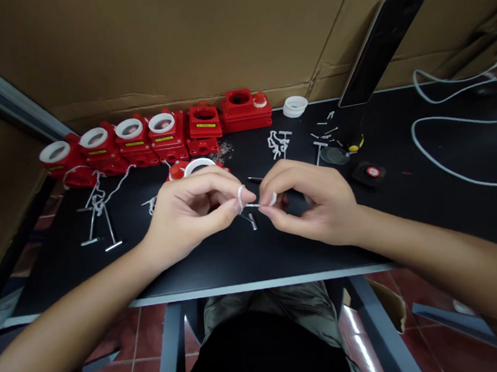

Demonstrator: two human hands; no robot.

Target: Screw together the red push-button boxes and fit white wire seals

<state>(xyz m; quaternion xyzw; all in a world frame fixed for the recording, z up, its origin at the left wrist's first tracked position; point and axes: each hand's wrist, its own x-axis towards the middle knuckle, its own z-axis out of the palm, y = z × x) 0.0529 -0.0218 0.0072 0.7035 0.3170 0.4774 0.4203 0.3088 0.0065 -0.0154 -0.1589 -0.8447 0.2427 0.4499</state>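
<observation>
My left hand pinches a thin white cord between thumb and index finger, with a loop standing up at the fingertips. Close beside it, my right hand pinches the same cord, which also curls over its fingers. A short stretch of cord runs between the two hands. Just below the fingertips lies a small metal T-shaped bar. Behind my left hand, partly hidden by it, is a red housing with a white ring.
Several red housings line the back left of the black table. Metal T-bars with white cord lie at left. White rings, a cord bundle, a black tape measure and a white cable lie further right.
</observation>
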